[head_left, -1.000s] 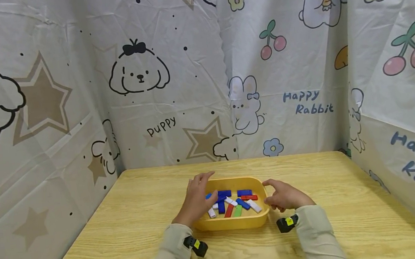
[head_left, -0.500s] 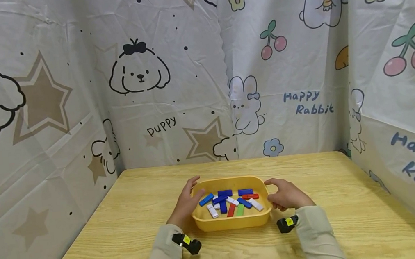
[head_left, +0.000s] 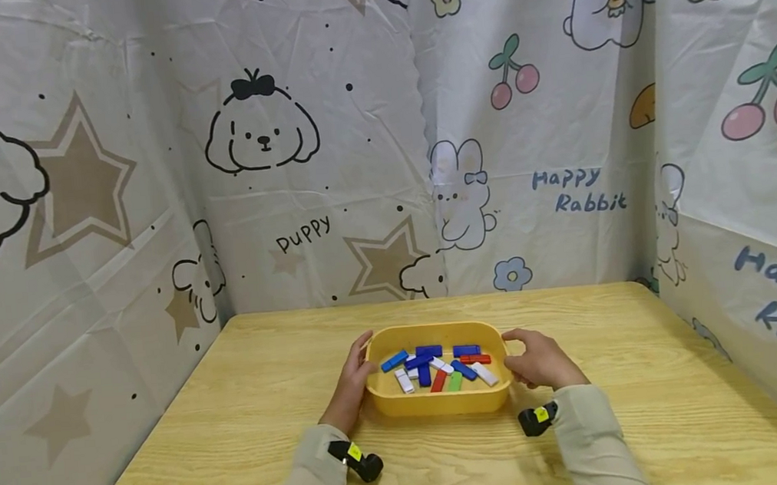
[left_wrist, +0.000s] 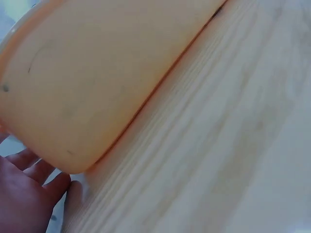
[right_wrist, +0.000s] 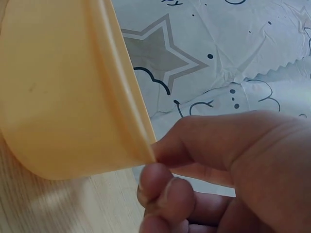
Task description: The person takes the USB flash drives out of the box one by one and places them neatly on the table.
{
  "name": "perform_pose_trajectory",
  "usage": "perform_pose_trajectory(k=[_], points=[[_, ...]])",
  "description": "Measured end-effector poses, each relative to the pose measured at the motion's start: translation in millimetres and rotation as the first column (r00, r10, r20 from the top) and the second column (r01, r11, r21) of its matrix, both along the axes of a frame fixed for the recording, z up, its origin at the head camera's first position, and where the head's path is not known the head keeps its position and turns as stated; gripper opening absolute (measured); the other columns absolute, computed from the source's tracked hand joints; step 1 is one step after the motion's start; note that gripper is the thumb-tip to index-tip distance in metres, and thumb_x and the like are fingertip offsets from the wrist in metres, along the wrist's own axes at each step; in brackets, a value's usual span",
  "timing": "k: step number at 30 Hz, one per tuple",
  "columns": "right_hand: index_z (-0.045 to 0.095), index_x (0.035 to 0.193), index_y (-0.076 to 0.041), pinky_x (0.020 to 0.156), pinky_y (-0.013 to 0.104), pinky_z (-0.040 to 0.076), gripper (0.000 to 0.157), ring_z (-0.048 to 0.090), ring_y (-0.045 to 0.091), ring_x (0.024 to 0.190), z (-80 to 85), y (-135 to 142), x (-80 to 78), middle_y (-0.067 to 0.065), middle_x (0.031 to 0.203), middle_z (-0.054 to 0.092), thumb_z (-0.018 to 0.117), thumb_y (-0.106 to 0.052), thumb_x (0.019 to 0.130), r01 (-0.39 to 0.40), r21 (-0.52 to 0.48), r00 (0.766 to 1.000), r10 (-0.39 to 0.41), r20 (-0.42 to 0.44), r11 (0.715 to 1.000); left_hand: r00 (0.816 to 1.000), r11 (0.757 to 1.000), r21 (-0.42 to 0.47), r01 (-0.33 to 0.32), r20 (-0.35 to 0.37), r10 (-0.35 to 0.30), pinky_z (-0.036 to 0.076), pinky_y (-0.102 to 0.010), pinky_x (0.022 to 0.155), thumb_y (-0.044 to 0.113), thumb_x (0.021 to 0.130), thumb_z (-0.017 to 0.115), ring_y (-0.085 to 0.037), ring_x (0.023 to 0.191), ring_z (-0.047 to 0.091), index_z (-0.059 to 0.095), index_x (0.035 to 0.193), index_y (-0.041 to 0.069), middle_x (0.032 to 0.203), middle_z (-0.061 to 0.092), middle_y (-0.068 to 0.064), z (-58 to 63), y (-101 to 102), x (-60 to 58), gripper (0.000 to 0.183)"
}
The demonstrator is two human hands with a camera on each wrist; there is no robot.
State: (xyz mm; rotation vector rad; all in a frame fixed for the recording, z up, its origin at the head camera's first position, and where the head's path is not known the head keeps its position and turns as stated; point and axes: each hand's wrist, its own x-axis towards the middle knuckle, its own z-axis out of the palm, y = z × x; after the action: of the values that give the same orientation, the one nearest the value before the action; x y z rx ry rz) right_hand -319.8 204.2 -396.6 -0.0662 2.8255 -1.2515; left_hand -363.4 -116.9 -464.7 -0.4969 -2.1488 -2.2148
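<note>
A yellow plastic basin (head_left: 440,403) with rounded corners is between my two hands in the head view. My left hand (head_left: 349,384) holds its left end, thumb at the rim and fingers along the outside; in the left wrist view those fingers (left_wrist: 41,167) lie against the basin's outer wall. On the other side, my right hand (head_left: 544,360) pinches the right end of the rim, shown closer in the right wrist view (right_wrist: 214,165). Several small capped sticks, looking like USB flash drives, lie loose inside: blue (head_left: 464,370), white (head_left: 404,381), red (head_left: 438,381) and green (head_left: 455,381).
The basin is over a light wood table (head_left: 266,346). Printed curtains (head_left: 329,201) stand along its back and both sides. A black wrist camera is strapped to each sleeve.
The left hand has drawn back from over the basin to its left end and taken hold there. The basin has shifted slightly away and to the right, its sticks with it.
</note>
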Motion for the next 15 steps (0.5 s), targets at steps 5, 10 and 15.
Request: perform_pose_trajectory(k=[5, 10, 15], points=[[0.047, 0.138, 0.0, 0.05, 0.028, 0.047, 0.053, 0.049, 0.017, 0.05, 0.8, -2, -0.1, 0.008, 0.061, 0.058, 0.058, -0.008, 0.086, 0.002, 0.004, 1.0, -0.002, 0.006, 1.0, 1.0, 0.995, -0.095, -0.01, -0.015, 0.008, 0.02, -0.051, 0.112, -0.004, 0.086, 0.043, -0.035, 0.144, 0.015, 0.025, 0.15, 0.003, 0.158, 0.016, -0.018, 17.1, 4, 16.4, 0.067], [0.046, 0.138, 0.0, 0.051, 0.029, 0.046, 0.054, 0.052, 0.017, 0.055, 0.5, -3, -0.1, 0.007, 0.067, 0.06, 0.059, -0.01, 0.086, -0.006, 0.06, 1.0, 0.007, -0.008, 0.998, 0.998, 0.984, -0.166, -0.058, -0.028, 0.054, 0.028, -0.05, 0.106, -0.005, 0.082, 0.044, -0.038, 0.14, 0.023, 0.027, 0.149, 0.0, 0.156, 0.022, -0.02, 21.2, 6, 22.3, 0.069], [0.052, 0.132, 0.002, 0.059, 0.034, 0.048, 0.052, 0.059, 0.021, 0.067, -0.8, -7, -0.6, 0.009, 0.082, 0.065, 0.064, -0.014, 0.085, 0.052, 0.146, 0.994, -0.038, -0.098, 0.988, 0.997, 0.989, -0.132, -0.068, -0.037, 0.063, 0.027, -0.048, 0.106, -0.008, 0.08, 0.043, -0.04, 0.14, 0.022, 0.028, 0.148, -0.002, 0.155, 0.023, -0.022, 20.1, 7, 22.2, 0.07]])
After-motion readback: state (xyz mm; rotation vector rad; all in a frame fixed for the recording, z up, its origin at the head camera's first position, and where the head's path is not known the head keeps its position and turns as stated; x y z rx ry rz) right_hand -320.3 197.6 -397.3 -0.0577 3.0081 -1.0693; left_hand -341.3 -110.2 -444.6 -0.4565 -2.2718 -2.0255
